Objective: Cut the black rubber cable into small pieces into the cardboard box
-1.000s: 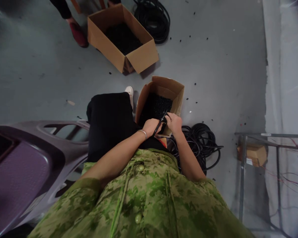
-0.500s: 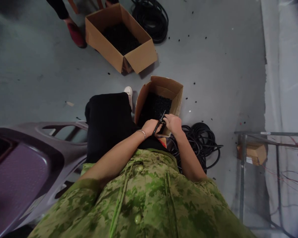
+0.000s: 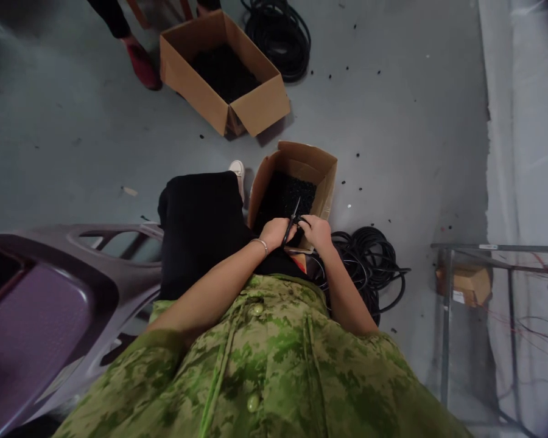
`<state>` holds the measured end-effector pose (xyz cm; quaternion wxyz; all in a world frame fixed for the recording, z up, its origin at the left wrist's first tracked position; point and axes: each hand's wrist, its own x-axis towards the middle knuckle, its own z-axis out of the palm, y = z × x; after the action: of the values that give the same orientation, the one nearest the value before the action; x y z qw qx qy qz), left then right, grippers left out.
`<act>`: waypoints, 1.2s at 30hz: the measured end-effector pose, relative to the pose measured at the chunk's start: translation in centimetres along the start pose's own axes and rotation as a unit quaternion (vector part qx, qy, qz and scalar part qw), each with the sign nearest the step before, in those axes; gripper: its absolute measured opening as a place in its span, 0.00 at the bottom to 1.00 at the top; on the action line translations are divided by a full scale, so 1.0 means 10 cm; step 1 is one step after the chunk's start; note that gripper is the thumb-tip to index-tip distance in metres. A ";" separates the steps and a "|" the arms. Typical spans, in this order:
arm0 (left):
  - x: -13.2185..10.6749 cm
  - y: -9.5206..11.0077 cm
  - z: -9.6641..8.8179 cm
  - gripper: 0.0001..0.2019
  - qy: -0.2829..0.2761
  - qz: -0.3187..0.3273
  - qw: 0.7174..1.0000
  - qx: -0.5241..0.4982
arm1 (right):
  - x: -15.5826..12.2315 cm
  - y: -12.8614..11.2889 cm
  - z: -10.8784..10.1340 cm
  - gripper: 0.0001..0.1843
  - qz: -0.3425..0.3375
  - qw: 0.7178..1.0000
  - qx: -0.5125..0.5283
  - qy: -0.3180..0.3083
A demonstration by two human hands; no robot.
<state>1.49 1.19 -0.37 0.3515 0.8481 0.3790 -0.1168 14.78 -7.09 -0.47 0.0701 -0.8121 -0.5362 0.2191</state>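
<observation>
Left hand [image 3: 274, 233] with fingers curled around scissors [image 3: 293, 220], dark handles near the palm, thin pointed blades directed away. Right hand [image 3: 317, 231] close beside, fingers bent, perhaps pinching something black; too small to say surely. Scissors probably light and stiff, with slippery metal blades, so best gripped by the handles. Below and beyond the fingers, box [image 3: 308, 168] of creased cardboard, with rough black bits [image 3: 285, 193]. Right of the fingers, smooth, bendable-looking cable [image 3: 374, 246] in loops. Far ahead, bigger box [image 3: 262, 111].
</observation>
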 end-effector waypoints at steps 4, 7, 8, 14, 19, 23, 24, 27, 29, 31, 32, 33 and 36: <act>-0.02 0.00 0.00 0.18 -0.023 0.021 0.999 0.010 | -0.05 0.21 0.12 0.17 0.003 0.999 0.038 0.010; -0.03 0.01 0.00 0.18 -0.039 0.041 0.998 0.023 | -0.11 0.33 0.21 0.17 0.002 0.998 0.056 0.009; -0.03 0.01 -0.01 0.18 -0.042 0.044 0.998 0.026 | -0.13 0.35 0.23 0.16 0.003 0.998 0.060 0.011; -0.03 0.00 0.02 0.17 -0.044 0.060 0.997 0.023 | -0.11 0.39 0.16 0.15 0.001 0.993 0.089 0.073; -0.01 -0.03 0.05 0.16 -0.040 0.083 0.995 0.026 | -0.04 0.31 0.04 0.14 -0.029 0.979 0.159 0.123; -0.02 -0.03 0.06 0.16 -0.041 0.094 0.994 0.026 | -0.03 0.24 0.03 0.13 -0.017 0.968 0.211 0.136; -0.03 -0.03 0.06 0.16 -0.041 0.095 0.994 0.028 | -0.03 0.24 0.03 0.13 -0.013 0.965 0.220 0.138; -0.03 -0.03 0.06 0.16 -0.038 0.095 0.994 0.034 | -0.05 0.23 0.03 0.12 -0.005 0.961 0.236 0.146; -0.03 -0.03 0.06 0.17 -0.037 0.095 0.994 0.040 | -0.05 0.24 0.02 0.12 0.000 0.959 0.239 0.151; -0.03 -0.02 0.06 0.17 -0.038 0.095 0.994 0.049 | -0.05 0.25 0.01 0.12 0.004 0.958 0.241 0.155; -0.04 -0.02 0.06 0.18 -0.039 0.096 0.993 0.053 | -0.05 0.25 0.01 0.12 0.004 0.958 0.242 0.155; -0.04 -0.02 0.05 0.18 -0.041 0.097 0.993 0.057 | -0.05 0.24 0.02 0.12 0.002 0.958 0.244 0.154; -0.05 -0.01 0.04 0.18 -0.046 0.103 0.992 0.062 | -0.04 0.23 0.04 0.12 -0.012 0.957 0.255 0.140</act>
<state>1.11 0.66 -0.46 0.3256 0.8962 0.2657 -0.1419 16.38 -8.47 -1.46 0.3516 -0.7833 -0.4572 0.2321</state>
